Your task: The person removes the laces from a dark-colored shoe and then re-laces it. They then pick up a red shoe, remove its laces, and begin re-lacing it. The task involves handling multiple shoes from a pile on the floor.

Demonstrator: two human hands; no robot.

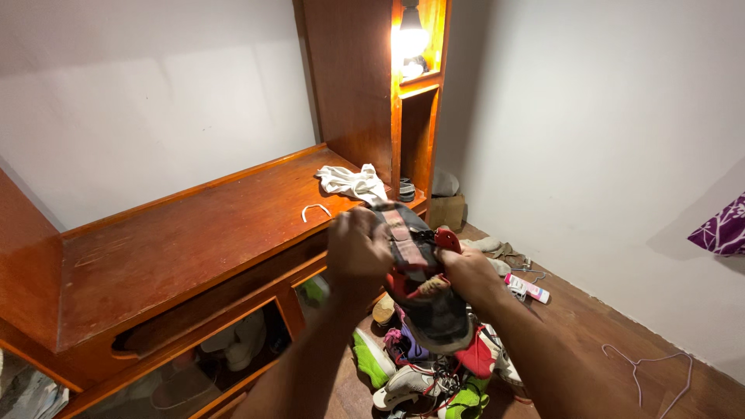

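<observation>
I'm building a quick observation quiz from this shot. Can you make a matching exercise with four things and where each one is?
Things:
1. shoe
2. white cloth
3. wire hanger
4. lit bulb

Places:
A. on the bare floor by the wall
B. in the top nook of the wooden unit
C. held in both hands
D. on the wooden counter

Pairs: 1-C, 2-D, 3-A, 4-B

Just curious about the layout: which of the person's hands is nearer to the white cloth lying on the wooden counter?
Left. The left hand is just below the white cloth, at the counter's edge; the right hand is farther off, over the shoe pile.
</observation>
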